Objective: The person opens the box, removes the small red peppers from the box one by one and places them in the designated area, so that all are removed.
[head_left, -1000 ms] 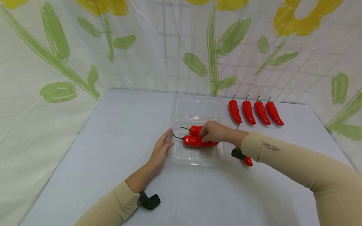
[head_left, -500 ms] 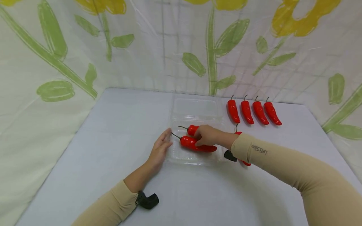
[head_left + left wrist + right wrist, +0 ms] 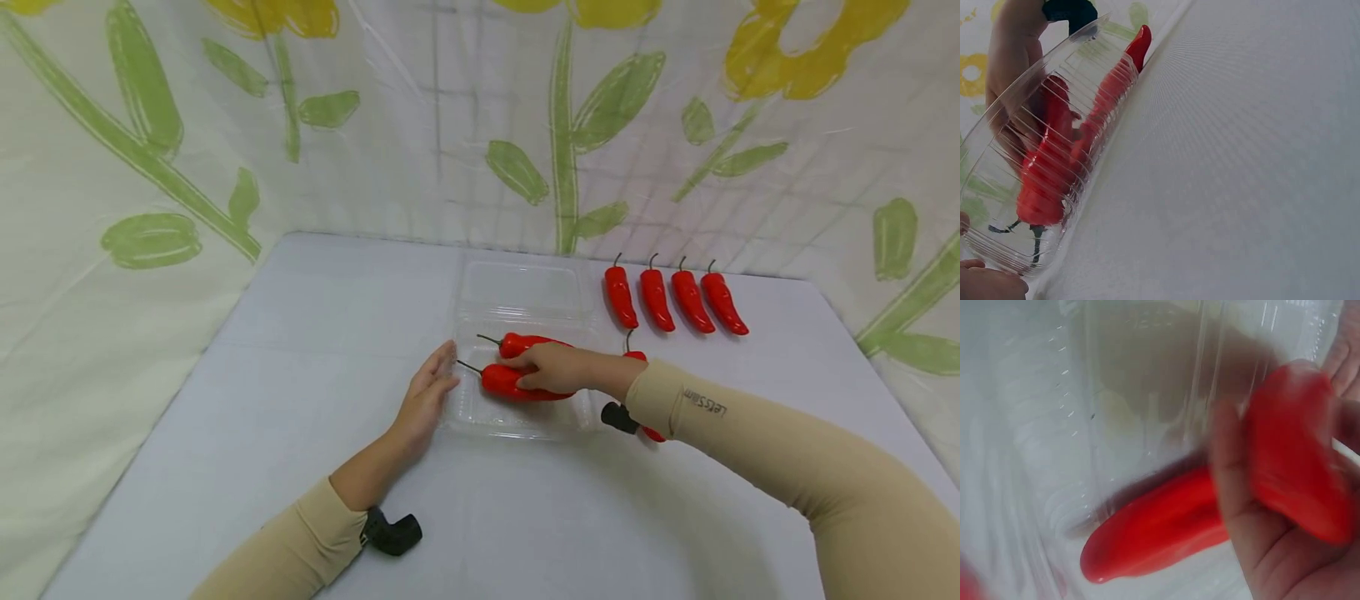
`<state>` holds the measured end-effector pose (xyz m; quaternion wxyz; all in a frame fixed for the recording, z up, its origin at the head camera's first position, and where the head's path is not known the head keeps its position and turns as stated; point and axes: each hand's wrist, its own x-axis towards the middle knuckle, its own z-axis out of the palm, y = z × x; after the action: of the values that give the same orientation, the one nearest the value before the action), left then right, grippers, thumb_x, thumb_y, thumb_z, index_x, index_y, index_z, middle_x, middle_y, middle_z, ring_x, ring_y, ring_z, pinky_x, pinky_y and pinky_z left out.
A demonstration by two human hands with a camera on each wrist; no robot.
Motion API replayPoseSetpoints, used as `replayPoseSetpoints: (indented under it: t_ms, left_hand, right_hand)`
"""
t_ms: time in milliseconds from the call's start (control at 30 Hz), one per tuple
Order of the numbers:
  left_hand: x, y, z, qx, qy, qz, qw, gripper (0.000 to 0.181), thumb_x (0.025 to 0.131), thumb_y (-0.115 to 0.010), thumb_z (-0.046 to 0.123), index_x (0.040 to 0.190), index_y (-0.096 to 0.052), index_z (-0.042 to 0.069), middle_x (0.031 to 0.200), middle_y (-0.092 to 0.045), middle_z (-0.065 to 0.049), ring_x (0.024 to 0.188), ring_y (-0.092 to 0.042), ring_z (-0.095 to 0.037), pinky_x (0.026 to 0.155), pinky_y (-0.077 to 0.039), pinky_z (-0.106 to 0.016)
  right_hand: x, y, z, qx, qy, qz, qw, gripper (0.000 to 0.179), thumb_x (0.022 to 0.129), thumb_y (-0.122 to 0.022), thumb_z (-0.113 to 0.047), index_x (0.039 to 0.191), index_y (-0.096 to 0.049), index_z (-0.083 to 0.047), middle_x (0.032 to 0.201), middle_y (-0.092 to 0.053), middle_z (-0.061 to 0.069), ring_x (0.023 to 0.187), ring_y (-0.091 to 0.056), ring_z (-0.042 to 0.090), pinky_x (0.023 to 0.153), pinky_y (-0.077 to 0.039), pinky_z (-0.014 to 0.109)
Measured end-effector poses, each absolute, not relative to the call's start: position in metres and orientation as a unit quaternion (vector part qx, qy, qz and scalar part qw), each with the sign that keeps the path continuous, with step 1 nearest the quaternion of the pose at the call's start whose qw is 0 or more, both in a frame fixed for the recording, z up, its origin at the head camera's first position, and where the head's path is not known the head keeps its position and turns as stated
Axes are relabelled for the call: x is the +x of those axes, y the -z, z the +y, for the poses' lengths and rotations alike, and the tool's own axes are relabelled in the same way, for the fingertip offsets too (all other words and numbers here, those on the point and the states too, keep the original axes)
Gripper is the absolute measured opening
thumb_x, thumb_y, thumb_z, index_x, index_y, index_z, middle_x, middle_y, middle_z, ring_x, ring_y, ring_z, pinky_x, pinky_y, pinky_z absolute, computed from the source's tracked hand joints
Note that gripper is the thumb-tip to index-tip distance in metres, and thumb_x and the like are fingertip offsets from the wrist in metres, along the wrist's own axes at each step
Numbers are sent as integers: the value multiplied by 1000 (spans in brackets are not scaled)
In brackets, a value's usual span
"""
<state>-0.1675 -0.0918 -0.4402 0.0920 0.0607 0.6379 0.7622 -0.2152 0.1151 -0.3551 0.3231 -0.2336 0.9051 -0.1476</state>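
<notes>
My right hand [image 3: 555, 368] holds a red chili pepper [image 3: 498, 381] with a thin green stem over the base of a clear plastic clamshell box [image 3: 525, 431]. In the right wrist view this pepper [image 3: 1291, 450] lies against the palm, between fingers and thumb. Just behind it, a second red chili pepper [image 3: 517, 343] lies in the box, stem to the left. The right hand covers part of both. My left hand [image 3: 418, 410] touches the box's left edge with its fingers extended. In the left wrist view both peppers show through the box's ribbed wall [image 3: 1022, 81].
The box's lid [image 3: 525, 285] lies open toward the back of the white table [image 3: 315, 333]. Several red chili peppers stand in a row at the back right, one of them [image 3: 618, 296] nearest the lid. Another pepper [image 3: 634, 355] lies partly under the right forearm.
The right hand has shifted slightly left, its fingers now extending between the two peppers. More of the rear pepper shows above the hand. The left hand stays at the box's edge.
</notes>
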Motion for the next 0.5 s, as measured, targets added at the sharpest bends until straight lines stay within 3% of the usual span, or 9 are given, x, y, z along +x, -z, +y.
replayPoseSetpoints:
  t_ms: [167,500]
  left_hand:
    - [-167,440,-92,66,-760,640,92,57,92,-33,-2,146,-18,-3,156,-15,-16,145,-10,-26,118,-9,-42]
    - [-167,440,-91,60,-753,649,91,56,93,-33,0,147,-19,-1,156,-17,-14,145,-12,-24,118,-11,-40]
  right_hand:
    - [-215,353,122,-232,213,886,339,48,92,-56,-22,139,-46,-19,127,-53,9,107,-47,22,71,-53,24]
    - [-206,347,128,-209,260,881,335,45,92,-56,-24,136,-50,-19,121,-56,8,102,-49,21,69,-53,26]
